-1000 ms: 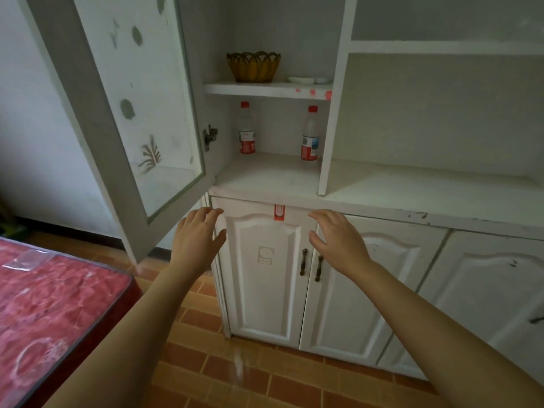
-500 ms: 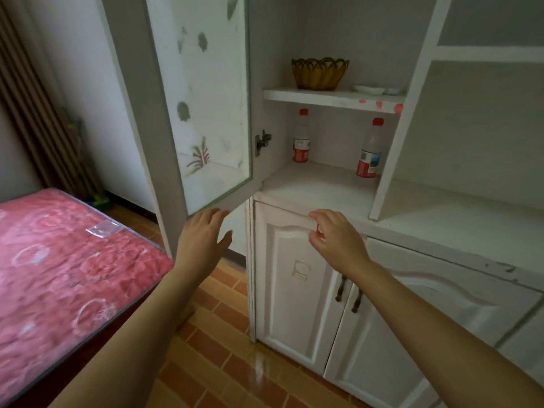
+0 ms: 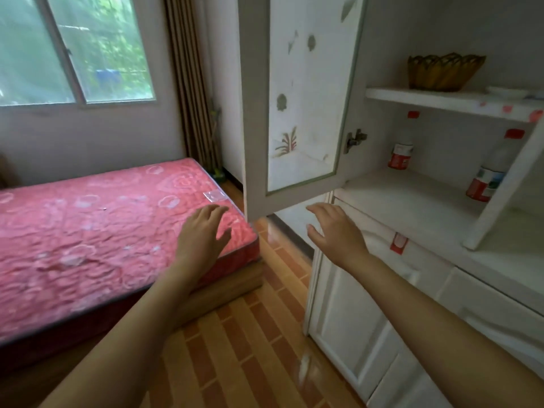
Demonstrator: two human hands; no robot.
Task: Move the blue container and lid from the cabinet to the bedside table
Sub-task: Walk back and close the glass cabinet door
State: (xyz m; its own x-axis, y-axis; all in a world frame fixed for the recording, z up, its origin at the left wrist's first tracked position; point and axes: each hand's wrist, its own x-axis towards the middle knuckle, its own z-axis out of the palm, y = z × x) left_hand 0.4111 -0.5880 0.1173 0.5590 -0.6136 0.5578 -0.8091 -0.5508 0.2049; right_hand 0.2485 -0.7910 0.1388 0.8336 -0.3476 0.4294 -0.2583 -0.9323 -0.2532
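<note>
No blue container, lid or bedside table shows in the head view. The white cabinet (image 3: 412, 201) fills the right side, its upper glass door (image 3: 300, 107) swung open toward me. My left hand (image 3: 203, 234) hovers open over the corner of the red mattress, holding nothing. My right hand (image 3: 335, 231) is open with fingers spread, just below the open door's bottom edge and in front of the cabinet's counter edge. Both forearms reach forward from the bottom of the frame.
A bed with a red patterned mattress (image 3: 97, 231) lies at left under a window (image 3: 73, 48) with a brown curtain (image 3: 191, 83). In the cabinet stand two red-labelled bottles (image 3: 485, 181) and, on the shelf above, a yellow basket (image 3: 444, 72). Brick-patterned floor (image 3: 250, 334) runs between bed and cabinet.
The view has swung left, bringing the bed and window into sight. Both hands moved left, away from the lower cabinet doors; the right hand left the counter edge.
</note>
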